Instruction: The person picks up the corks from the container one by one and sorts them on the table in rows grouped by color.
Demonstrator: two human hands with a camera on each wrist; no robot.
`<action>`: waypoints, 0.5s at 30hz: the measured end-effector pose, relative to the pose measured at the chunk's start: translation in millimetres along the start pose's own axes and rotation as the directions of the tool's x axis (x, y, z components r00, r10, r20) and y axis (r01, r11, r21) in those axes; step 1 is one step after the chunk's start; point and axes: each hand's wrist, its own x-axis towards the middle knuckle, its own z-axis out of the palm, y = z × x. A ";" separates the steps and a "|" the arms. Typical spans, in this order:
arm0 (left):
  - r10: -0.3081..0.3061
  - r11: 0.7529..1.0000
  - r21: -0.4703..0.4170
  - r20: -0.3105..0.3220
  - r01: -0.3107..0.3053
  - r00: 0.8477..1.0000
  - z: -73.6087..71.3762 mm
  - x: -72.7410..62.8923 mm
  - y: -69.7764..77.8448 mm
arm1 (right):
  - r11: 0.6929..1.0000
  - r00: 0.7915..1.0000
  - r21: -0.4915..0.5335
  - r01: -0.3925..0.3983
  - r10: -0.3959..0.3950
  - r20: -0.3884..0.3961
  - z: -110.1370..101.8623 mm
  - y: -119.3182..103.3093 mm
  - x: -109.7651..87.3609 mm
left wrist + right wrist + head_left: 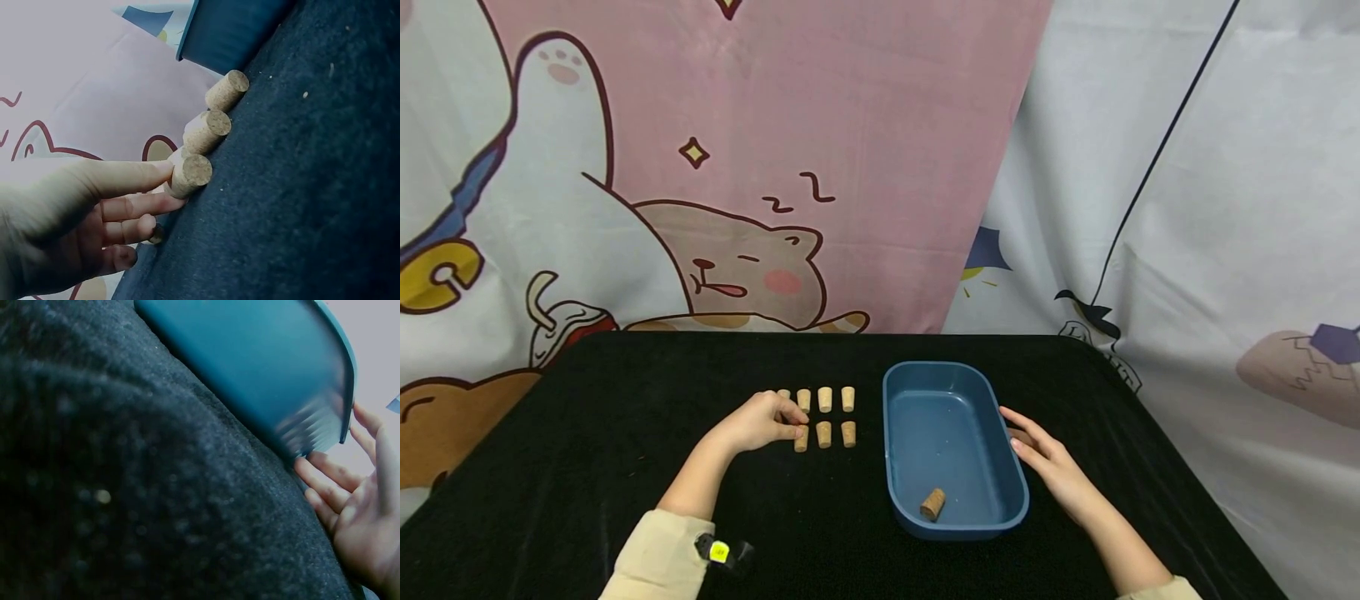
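Observation:
Two rows of cork stoppers stand on the black cloth left of a blue tray [956, 531]. My left hand [762, 422] is at the left end of the front row, with thumb and a finger pinching a cork stopper [191, 175]. This cork stands close to the cloth, beside two others in its row. The left hand partly covers the back row's leftmost cork. On the tray's right side, my right hand [1051, 467] touches the wall with outstretched fingers [328, 482]. One cork stopper [932, 504] lies on its side inside the tray, near its front.
Black cloth [820, 533] covers the table. Behind it hangs a curtain [910, 167] with cartoon animals printed on it. A dark band with a yellow tag [719, 552] is at the left sleeve.

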 end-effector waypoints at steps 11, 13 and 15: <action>0.015 1.000 0.024 -0.097 -0.013 0.995 -5.5 -0.1 40.2 | 1.000 1.000 -0.001 -0.004 0.004 -0.003 0.2 -0.6 0.3; 0.056 0.998 0.017 -0.098 -0.054 0.994 -5.1 -0.4 49.9 | 1.000 1.000 0.000 -0.005 0.005 -0.001 0.2 -0.9 0.6; 0.102 0.995 0.004 -0.098 -0.103 0.990 -3.3 -0.2 59.0 | 1.000 1.000 0.003 -0.007 0.007 0.000 0.4 -1.1 0.8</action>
